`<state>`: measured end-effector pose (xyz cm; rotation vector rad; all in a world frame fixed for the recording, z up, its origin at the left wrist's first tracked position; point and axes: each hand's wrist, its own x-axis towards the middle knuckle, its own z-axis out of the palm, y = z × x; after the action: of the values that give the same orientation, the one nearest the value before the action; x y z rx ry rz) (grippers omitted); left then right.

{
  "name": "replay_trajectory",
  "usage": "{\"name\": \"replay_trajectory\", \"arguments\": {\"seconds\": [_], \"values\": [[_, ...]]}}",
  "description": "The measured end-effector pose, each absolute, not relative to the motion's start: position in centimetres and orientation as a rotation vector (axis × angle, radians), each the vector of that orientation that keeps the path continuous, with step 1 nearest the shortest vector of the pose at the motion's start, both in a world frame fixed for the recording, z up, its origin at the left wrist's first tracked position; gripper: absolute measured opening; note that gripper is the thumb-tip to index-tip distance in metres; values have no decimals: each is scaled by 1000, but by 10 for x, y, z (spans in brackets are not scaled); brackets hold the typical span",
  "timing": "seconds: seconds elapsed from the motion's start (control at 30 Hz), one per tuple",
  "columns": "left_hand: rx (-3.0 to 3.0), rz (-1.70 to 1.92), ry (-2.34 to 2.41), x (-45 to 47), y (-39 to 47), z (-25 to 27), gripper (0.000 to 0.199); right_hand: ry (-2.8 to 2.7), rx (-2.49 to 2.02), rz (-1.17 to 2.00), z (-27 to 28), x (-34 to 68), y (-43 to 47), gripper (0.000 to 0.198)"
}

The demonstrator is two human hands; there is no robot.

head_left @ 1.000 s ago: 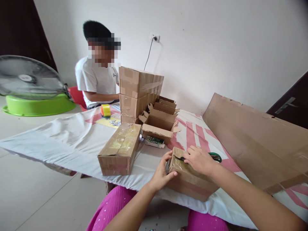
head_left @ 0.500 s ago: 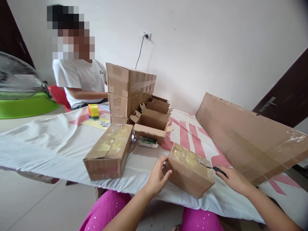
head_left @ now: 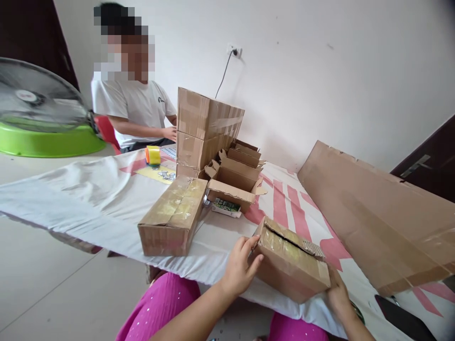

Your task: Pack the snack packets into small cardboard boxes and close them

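A taped cardboard box (head_left: pixel 293 265) rests near the front edge of the cloth-covered table, with a dark slit open along its top seam. My left hand (head_left: pixel 243 265) grips its left end, fingertips at the top corner and thumb against the near side. Against the right end, my right hand (head_left: pixel 337 290) holds the box, its fingers partly hidden behind it. No box cutter shows in the right hand now. Left of my left hand stands another taped cardboard box (head_left: pixel 173 215), its top closed. A small green-and-white carton (head_left: pixel 226 207) lies behind, beside several open cardboard boxes (head_left: pixel 238 173).
Stacked closed boxes (head_left: pixel 199 118) stand farther back, with a person (head_left: pixel 138 111) seated behind them. A yellow-and-orange tape dispenser (head_left: pixel 153 155) sits at left. A large cardboard sheet (head_left: pixel 377 218) leans at right, near a dark flat object (head_left: pixel 403 316). A green-based fan (head_left: pixel 50 137) stands far left.
My right hand has gone from holding a box cutter above the box's right end to gripping that end. The top seam now gapes. The camera view has shifted left.
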<state>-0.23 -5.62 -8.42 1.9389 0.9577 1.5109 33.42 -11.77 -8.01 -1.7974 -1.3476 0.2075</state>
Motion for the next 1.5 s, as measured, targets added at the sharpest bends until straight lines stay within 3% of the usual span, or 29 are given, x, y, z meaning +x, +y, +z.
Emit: {"name": "replay_trajectory", "arguments": {"seconds": [0.13,0.27,0.47,0.7,1.0,1.3,1.5], "values": [[1874,1547,902,1,-56,-81,37,-1005,-1479,563,-80,295,-132,77],[1782,1635,874,10,-66,-81,35,-992,-1574,497,-76,270,-145,86],[1844,1744,652,15,-85,-79,30,-774,-1364,721,-68,280,-147,80],[1733,1649,845,15,-69,-81,15,-865,-1293,717,-71,296,-149,56],[2005,1591,944,3,-52,-82,19,-807,-1335,726,-72,283,-149,75],[1900,1531,1026,3,-41,-87,19,-909,-1431,626,-73,271,-145,77],[1579,1773,1138,-7,-37,-79,14,-989,-1477,532,-73,270,-144,81]]}}
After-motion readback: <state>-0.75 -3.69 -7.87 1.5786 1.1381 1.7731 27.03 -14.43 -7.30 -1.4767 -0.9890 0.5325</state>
